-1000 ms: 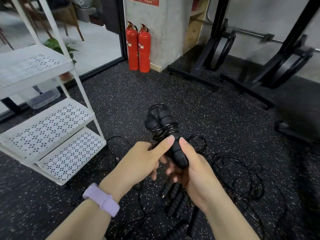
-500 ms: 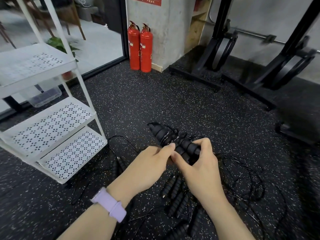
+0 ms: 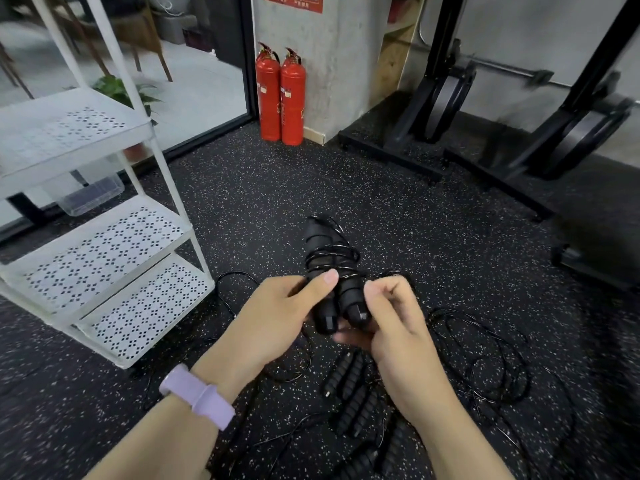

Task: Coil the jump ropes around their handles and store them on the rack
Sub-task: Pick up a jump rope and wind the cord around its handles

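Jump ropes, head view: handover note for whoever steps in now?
Left hand: grips the pair of black ribbed jump-rope handles, thumb on top.
Right hand: holds the same handles from the other side, fingers curled.
Thin black cord is coiled around that pair; whether its end is secured is not visible.
White perforated metal rack stands to the left, nothing on its visible shelves.
Left to do: place this bundle on the rack, then coil the loose black ropes on the floor.

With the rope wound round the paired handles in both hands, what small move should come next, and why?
Probably carry the coiled black jump rope left to the white perforated metal rack. Cord already wraps both handles, the left hand and right hand grip their ends, and the shelves in view hold no ropes.
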A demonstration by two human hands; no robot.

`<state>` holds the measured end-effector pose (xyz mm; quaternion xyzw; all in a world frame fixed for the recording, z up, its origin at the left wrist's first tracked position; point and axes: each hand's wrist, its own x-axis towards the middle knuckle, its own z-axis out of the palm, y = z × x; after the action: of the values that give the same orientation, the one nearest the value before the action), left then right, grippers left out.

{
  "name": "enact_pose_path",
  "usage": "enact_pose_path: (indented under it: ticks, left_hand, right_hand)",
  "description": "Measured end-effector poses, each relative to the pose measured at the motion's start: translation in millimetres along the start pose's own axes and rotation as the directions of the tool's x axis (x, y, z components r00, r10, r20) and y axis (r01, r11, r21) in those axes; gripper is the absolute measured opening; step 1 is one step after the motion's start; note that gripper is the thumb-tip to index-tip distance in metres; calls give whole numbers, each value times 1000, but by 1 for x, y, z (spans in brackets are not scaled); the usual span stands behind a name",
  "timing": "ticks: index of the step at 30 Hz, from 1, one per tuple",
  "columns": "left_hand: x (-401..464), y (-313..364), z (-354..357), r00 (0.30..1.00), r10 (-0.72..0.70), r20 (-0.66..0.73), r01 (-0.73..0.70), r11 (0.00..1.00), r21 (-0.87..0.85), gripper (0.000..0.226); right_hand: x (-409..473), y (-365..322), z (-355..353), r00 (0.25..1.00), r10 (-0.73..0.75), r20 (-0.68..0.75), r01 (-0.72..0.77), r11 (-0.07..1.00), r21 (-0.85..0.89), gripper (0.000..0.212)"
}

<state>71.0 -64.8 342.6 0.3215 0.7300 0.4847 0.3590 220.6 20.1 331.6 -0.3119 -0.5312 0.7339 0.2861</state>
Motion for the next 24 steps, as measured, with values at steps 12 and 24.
enact_pose_path:
  ticks: [12,24]
  left_hand:
    - [-3,10,-4,982,177,61,-178,984,13,29]
    - [1,1,-3,1000,26,8,-27,940,341,77]
  right_hand:
    - [4,-7,-3,827,202,524,-450,798,402,52]
    - [2,-2,-3,990,75,121,-64,993,-96,26]
